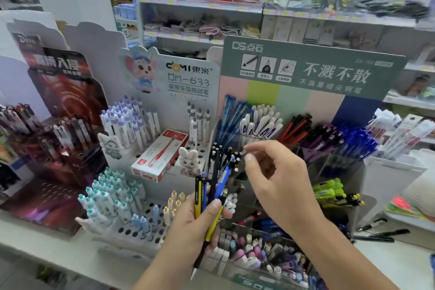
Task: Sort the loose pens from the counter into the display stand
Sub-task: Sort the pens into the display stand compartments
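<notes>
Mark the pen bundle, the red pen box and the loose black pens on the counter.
pen bundle (213,192): head view, on the shafts above the gripping left hand (188,226).
red pen box (160,155): head view, middle of its top face.
loose black pens (379,235): head view, mid-barrel, counter at right.

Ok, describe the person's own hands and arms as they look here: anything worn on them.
Both are bare. The left hand and right hand show no gloves, rings or watch, and both forearms are uncovered to the frame's lower edge, with no sleeve in view. Fingernails look short and unpainted.

two hands, three display stands, one red pen box, three black pens on the counter
</notes>
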